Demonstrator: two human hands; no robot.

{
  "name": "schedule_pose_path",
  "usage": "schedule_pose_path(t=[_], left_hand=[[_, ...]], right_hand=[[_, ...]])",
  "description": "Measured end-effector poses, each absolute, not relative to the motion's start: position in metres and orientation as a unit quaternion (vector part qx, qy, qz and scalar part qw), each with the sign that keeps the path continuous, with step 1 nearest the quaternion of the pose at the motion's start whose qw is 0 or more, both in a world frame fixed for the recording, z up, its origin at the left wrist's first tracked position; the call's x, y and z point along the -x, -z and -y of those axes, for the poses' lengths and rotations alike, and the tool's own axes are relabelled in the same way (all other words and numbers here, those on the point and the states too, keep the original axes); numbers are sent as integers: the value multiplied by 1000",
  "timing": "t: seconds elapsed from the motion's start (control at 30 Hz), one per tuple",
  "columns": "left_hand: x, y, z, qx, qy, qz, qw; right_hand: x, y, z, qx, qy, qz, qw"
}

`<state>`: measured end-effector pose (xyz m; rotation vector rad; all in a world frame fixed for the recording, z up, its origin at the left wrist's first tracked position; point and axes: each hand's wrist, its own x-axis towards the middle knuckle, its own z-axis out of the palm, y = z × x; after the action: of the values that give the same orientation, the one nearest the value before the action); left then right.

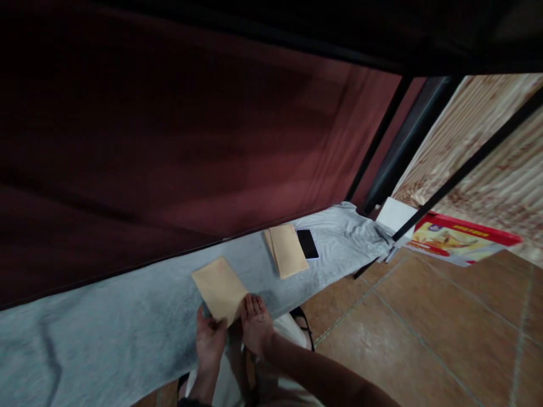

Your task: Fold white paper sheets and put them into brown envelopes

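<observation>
Both hands meet at the near edge of one tan rectangular paper envelope (219, 288): the left hand (209, 338) has its grip pinched on the envelope's near corner, thumb on top, while the right hand (255, 323) lies with fingers flat and together, its grip unclenched, the fingertips touching the envelope's near right edge. That envelope rests tilted on the grey cloth-covered tabletop (127, 322), near its front edge. Farther off and to the right lies a small stack of tan envelopes (287, 250); two edges show at its left side, but how many sheets it holds cannot be told. Just beside the stack, on its right, lies one black flat phone (307, 243), screen dark, touching or nearly touching the stack. At the far right end of the cloth a white flat box or sheet (394, 215) sits partly behind a black metal bar (466, 167), and a red and yellow printed carton (460, 238) juts out beyond it, its print too blurred to read. The person's forearms are cut off by the lower edge, and pale clothing shows below the hands. A dark red fabric backdrop (190, 141) hangs behind the tabletop, deep in shadow at the top. The floor is brown square tile (424, 339), and a wood-grain panel (487, 135) stands at the far right.
</observation>
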<state>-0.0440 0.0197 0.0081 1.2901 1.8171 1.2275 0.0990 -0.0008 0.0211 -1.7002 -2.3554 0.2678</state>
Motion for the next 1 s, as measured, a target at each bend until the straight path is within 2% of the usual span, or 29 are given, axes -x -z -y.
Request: schedule_pose_path(t=[0.07, 0.13, 0.2, 0.27, 0.4, 0.6, 0.73, 0.83, 0.93, 1.0], left_hand=[[37, -23, -26, -442, -496, -653, 365], [27, -46, -27, -437, -510, -630, 389], [17, -70, -27, -464, -518, -614, 374], [10, -86, -29, -512, -516, -598, 337], [3, -77, -38, -658, -411, -579, 251], [3, -16, -36, -793, -222, -550, 138], [13, 5, -30, -818, -175, -542, 77], [17, 5, -31, -826, -168, -534, 62], [12, -3, -40, -822, -178, -539, 44], [5, -8, -52, -820, -177, -544, 26]], right_hand=[[-100, -31, -6, 590, -119, 788, 131], [-103, -41, -15, 606, -208, 737, 215], [-109, -47, -24, 607, -363, 617, 344], [-114, -47, -32, 597, -442, 546, 388], [-118, -37, -35, 556, -573, 434, 417], [-122, -24, -17, 515, -663, 370, 397], [-141, -24, -10, 520, -652, 440, 333], [-154, -25, -10, 552, -587, 475, 354], [-158, -19, -8, 558, -414, 616, 371], [-157, -12, -4, 542, -243, 734, 329]])
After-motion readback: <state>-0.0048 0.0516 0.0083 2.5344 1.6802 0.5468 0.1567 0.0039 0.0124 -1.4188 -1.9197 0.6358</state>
